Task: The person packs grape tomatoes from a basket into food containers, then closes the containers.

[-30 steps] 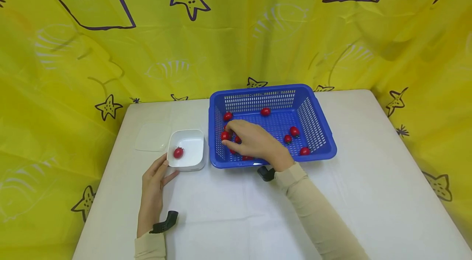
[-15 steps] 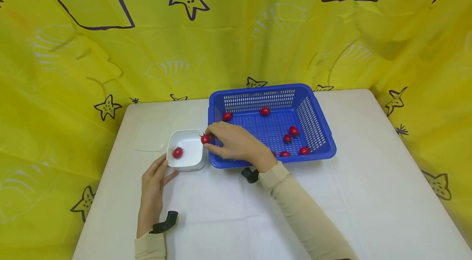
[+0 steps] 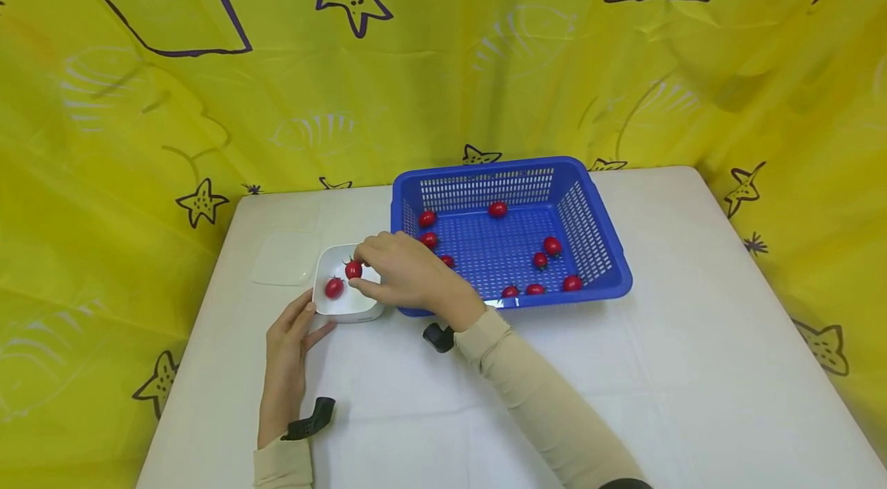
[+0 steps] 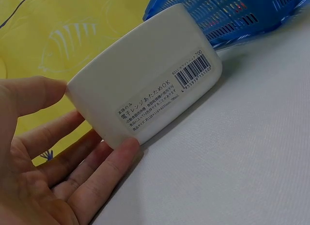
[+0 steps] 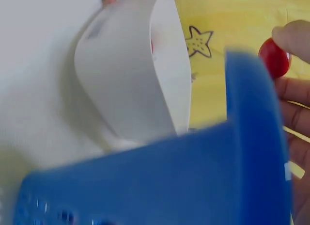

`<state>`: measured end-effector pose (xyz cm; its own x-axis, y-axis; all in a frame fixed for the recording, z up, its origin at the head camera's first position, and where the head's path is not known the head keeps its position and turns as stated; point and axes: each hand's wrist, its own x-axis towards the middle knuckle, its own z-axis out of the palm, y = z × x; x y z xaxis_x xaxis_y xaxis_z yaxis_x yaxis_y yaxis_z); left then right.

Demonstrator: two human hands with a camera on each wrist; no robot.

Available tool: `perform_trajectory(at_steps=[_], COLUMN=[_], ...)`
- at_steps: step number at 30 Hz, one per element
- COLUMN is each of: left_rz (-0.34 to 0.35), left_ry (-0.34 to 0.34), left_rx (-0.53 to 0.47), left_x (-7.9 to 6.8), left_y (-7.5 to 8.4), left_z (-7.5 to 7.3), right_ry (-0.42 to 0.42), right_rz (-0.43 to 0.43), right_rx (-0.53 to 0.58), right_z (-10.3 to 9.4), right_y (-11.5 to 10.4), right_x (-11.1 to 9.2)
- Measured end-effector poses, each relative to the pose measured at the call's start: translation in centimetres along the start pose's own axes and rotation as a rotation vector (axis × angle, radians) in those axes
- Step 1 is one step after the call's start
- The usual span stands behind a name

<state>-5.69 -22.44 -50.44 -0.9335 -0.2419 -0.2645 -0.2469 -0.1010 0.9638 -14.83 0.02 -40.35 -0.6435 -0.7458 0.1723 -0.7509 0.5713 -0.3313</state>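
Observation:
My right hand [image 3: 409, 273] pinches a cherry tomato [image 3: 353, 269] between thumb and fingertips, above the white square container [image 3: 356, 315]. A second cherry tomato [image 3: 334, 288] lies inside that container, towards its left. At the container's front left corner, my left hand [image 3: 286, 354] grips the wall, its thumb on one side and fingers on another. The left wrist view shows a printed label with a barcode [image 4: 193, 74] on the outer wall. In the right wrist view the pinched tomato [image 5: 275, 58] hangs in the fingertips, apart from the container.
A blue mesh basket [image 3: 620, 277] with several cherry tomatoes [image 3: 497, 209] stands right beside the container; my right forearm passes over its front left corner. A clear lid [image 3: 284, 258] lies flat on the white table behind and left. A yellow curtain [image 3: 416, 88] hangs behind the table.
My right hand has carried one cherry tomato from inside the blue basket leftward, over the rim, to above the white container. The left hand has stayed at the container's corner.

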Motion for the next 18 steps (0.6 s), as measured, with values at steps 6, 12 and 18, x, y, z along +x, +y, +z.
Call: perform_trajectory(at_steps=[6,12,18], left_rz=[0.007,0.023,0.030], left_ry=[0.001,-0.013,-0.012], left_rx=[-0.022,-0.055,-0.072], left_x=[0.0,0.1,0.1], left_y=[0.1,0.0,0.0], left_z=[0.0,-0.1,-0.1], right_ry=[0.025,0.079,0.104], right_rz=[0.046,0.133,0.189], right_rx=[-0.095,-0.188,-0.217], right_z=[0.8,1.8,2.9], right_y=[-1.7,-3.5,-4.8], right_x=[0.7,1.4,1.9])
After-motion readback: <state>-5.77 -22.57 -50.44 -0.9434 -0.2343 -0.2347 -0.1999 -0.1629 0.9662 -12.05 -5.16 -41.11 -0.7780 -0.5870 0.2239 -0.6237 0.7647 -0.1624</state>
